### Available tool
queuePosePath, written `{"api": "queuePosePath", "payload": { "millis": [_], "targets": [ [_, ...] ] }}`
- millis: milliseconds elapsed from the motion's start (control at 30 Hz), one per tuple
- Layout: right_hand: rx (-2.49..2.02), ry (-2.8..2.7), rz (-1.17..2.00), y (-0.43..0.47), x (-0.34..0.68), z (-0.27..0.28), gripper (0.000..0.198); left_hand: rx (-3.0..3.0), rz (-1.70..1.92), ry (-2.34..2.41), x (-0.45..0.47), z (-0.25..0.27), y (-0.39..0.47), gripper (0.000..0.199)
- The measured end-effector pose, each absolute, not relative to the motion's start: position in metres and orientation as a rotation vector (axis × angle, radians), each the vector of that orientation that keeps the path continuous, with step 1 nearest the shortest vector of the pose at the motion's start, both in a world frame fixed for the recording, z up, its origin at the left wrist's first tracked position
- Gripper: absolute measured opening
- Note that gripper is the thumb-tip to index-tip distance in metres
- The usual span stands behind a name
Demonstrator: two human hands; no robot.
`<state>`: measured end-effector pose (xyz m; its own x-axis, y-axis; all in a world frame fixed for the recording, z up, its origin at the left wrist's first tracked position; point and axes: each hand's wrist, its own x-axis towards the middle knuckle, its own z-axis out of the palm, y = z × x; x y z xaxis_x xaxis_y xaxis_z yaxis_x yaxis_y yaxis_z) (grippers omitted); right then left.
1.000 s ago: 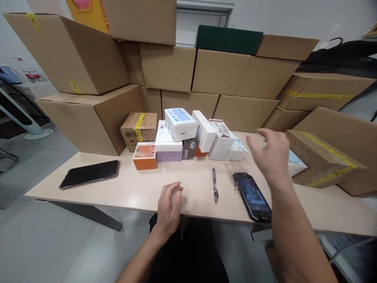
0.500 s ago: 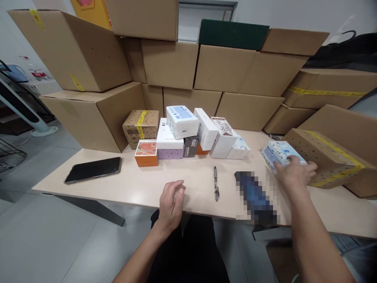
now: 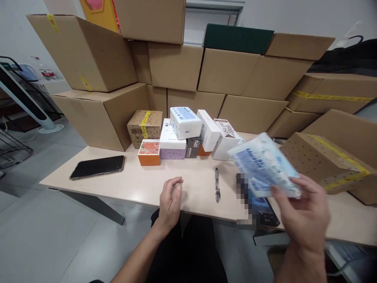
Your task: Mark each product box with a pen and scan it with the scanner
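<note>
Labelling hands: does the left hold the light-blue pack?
No, the right hand holds the light-blue pack; the left hand looks empty.

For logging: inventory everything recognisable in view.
Table: one, pale, centre
Small boxes: several, multicoloured, centre
Top pack: one, white, atop boxes
Held pack: one, pale blue, right
Pen: one, dark, centre
Phone: one, black, left
Handheld device: one, black, right
Dotted cartons: two, brown, left, right
Large cartons: many, brown, rear, sides
Panel: one, green, rear
Fan: one, pale, left
Bottle: one, clear, left
Jug: one, blue, left
Trousered legs: two, black, below
Left grip: one, bare, centre
Right grip: one, bare, on held pack
</note>
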<state>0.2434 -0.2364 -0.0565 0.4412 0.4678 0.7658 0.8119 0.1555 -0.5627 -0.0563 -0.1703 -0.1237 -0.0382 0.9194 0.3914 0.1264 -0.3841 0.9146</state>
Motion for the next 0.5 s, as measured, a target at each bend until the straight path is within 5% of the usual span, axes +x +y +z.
{"api": "queuePosePath", "payload": {
  "millis": [267,500],
  "targets": [
    [-1.226,-1.802,0.143,-0.183,0.152,-0.07,0.023,1.472,1.651,1.121,-0.074,-0.11,-0.154,0.041],
    [-1.383,-1.769,-0.081,-0.172,0.147,-0.103,0.064,1.468,1.46,1.11,-0.082,-0.117,-0.138,0.047]
  ]
}}
